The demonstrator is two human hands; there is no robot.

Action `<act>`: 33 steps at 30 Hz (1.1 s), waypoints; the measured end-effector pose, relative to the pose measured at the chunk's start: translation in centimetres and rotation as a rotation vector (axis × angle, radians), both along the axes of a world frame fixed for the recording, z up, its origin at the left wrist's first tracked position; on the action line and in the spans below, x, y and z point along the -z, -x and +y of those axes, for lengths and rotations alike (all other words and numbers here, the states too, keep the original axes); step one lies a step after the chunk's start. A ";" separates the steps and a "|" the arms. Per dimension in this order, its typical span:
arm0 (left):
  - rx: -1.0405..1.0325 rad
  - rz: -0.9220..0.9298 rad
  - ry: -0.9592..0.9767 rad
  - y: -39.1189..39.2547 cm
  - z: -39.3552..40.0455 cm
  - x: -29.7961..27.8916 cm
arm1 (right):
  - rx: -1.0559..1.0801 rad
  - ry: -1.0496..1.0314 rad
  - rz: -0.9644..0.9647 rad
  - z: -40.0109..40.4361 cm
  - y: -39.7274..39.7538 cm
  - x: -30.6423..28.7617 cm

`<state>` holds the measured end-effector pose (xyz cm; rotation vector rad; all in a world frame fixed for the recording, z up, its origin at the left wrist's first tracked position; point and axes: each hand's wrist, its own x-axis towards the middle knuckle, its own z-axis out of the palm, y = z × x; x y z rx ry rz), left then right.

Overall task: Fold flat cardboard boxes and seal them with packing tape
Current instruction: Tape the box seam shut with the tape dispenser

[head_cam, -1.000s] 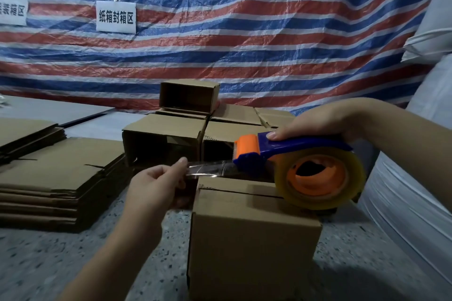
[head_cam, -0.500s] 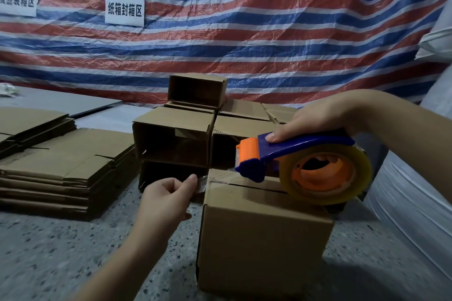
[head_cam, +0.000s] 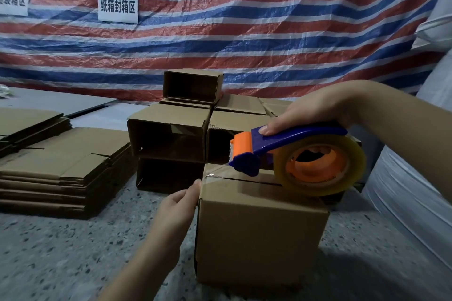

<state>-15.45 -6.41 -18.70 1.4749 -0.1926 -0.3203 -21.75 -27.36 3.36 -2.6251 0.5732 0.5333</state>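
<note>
We pin the tape end with left-hand fingers against the box edge; right hand grips the dispenser, best drawn straight along the seam.

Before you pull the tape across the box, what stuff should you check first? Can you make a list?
1. Tape end stuck over the box edge: ok, left hand presses it there.
2. Dispenser gripped firmly: ok, right hand holds its handle.
3. Tape lined up with the flap seam: ok.
4. Flaps closed flat: ok, only a thin gap shows.
5. Tape reaches far enough down the side: cannot tell, the hand hides it.
</note>
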 end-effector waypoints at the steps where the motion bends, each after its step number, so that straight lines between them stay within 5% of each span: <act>1: 0.000 0.021 -0.013 0.1 -0.1 0.2 | -0.001 -0.005 -0.001 0.0 0.0 0.0; 4: 0.016 0.048 -0.059 0.5 0.0 0.7 | 0.000 -0.005 -0.008 -0.1 -0.2 0.0; 12: -0.064 -0.287 -0.114 -1.0 0.2 -4.0 | 0.007 -0.010 -0.003 0.0 -0.1 -0.1; 16: 0.089 -0.240 -0.124 -0.7 -0.4 -3.8 | 0.001 -0.002 0.000 0.2 -0.1 -0.1; 33: 0.117 -0.187 -0.123 -1.0 -0.4 -3.9 | 0.078 0.220 0.183 -3.5 1.5 -1.2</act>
